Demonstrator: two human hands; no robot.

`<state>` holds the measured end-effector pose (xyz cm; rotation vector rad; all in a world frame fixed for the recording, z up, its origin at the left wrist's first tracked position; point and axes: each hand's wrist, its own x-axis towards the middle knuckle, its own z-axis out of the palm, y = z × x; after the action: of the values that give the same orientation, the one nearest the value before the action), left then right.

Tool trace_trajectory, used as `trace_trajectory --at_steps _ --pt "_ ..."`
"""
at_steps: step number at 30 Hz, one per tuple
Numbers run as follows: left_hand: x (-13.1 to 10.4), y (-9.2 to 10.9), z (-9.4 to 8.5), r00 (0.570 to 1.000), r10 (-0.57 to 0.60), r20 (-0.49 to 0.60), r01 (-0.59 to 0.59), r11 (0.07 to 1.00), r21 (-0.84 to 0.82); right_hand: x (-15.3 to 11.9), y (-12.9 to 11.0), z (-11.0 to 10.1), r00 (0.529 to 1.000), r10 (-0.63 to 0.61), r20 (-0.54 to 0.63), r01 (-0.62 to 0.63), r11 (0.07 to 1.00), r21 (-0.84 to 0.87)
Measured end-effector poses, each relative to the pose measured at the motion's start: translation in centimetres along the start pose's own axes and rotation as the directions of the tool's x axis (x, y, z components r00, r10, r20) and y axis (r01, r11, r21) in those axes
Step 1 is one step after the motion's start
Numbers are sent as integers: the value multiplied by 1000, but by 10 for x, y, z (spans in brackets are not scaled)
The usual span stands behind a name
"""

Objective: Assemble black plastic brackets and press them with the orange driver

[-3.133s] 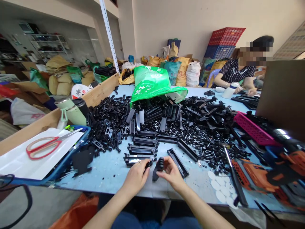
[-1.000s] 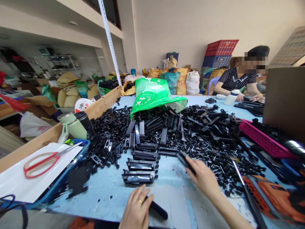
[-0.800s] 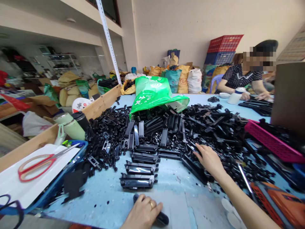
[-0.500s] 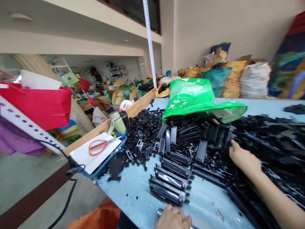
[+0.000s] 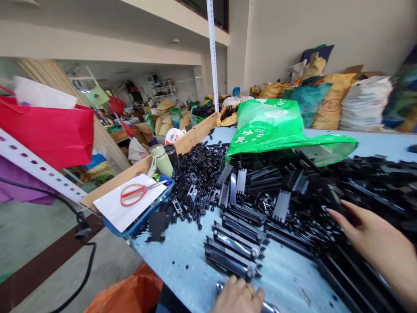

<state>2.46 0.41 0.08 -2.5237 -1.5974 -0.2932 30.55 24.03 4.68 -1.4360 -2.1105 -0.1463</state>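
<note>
Right hand (image 5: 378,243) rests on the black parts pile (image 5: 312,191), fingers pinching a small dark piece, apparently. Left hand (image 5: 239,298) is curled over a dark rod (image 5: 269,308) lying rightward along the table edge; assembled strips (image 5: 233,250) lie just beyond it.
</note>
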Motion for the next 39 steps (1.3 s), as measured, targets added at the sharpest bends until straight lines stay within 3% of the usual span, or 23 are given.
trace_trajectory --at_steps 4,7,8,10,12,14,19,22,32,34,39 --pt "-7 3 -33 982 -45 181 61 994 -86 -33 -59 -44 994 -39 101 47 996 -74" --pt "-8 1 -40 963 -48 265 84 988 -126 -67 -92 -73 953 -123 276 113 992 51" --pt "-8 0 -39 960 -46 278 87 987 -135 -81 -101 -81 904 -207 373 164 976 144" --pt "-8 -1 -35 956 -27 294 81 982 -173 -108 -117 -92 736 -379 561 246 922 300" --pt "-7 -2 -32 955 26 296 53 966 -255 -135 -130 -94 583 -450 677 286 893 347" --pt "-4 -2 -33 956 87 280 15 938 -345 -157 -139 -88 532 -423 733 296 905 307" --pt "-1 5 -39 959 99 266 12 922 -387 -178 -151 -76 581 -318 750 286 942 178" --pt "-3 8 -36 969 69 239 30 921 -388 -177 -159 -83 625 -288 726 306 945 111" --pt "-7 8 -22 994 2 110 43 915 -402 -174 -173 -101 703 -213 678 325 945 -40" --pt "-10 8 -21 996 -13 87 46 922 -385 -172 -171 -103 703 -237 671 351 936 -38" --pt "-12 5 -23 994 87 68 -51 907 -419 -166 -162 -104 661 -293 691 398 918 9"
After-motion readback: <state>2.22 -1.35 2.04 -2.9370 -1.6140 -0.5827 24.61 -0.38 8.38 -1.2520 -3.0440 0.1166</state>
